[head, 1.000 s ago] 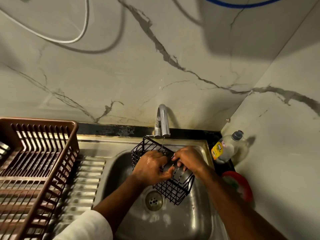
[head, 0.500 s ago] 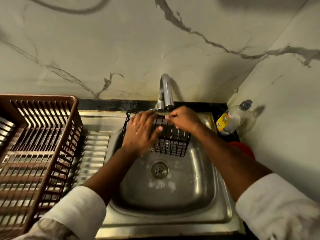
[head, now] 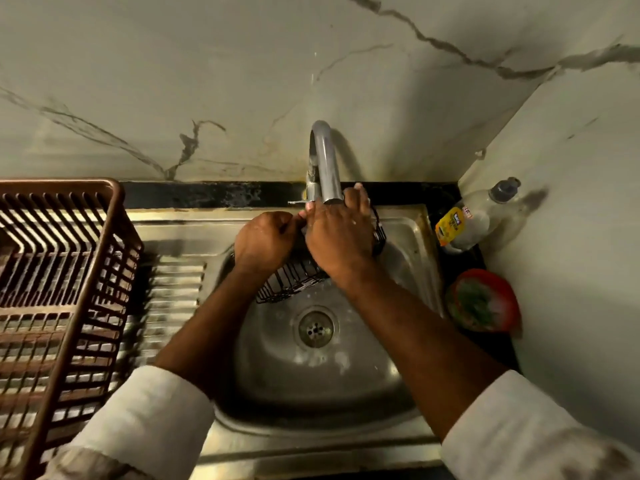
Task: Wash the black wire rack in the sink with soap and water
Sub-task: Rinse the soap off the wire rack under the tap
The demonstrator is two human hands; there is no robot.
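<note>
Head view: bottle (head: 465, 225) label writing unreadable.

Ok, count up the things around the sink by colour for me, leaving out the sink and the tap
Black: 1, the wire rack
Brown: 1, the dish drainer
Clear with yellow label: 1, the soap bottle
Red: 1, the red dish
Total: 4

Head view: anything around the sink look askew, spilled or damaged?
Nothing spilled or broken. The clear soap bottle with the yellow label lies tilted in the corner right of the steel sink, cap against the wall. Both hands, left hand and right hand, hold the black wire rack under the grey tap.
</note>
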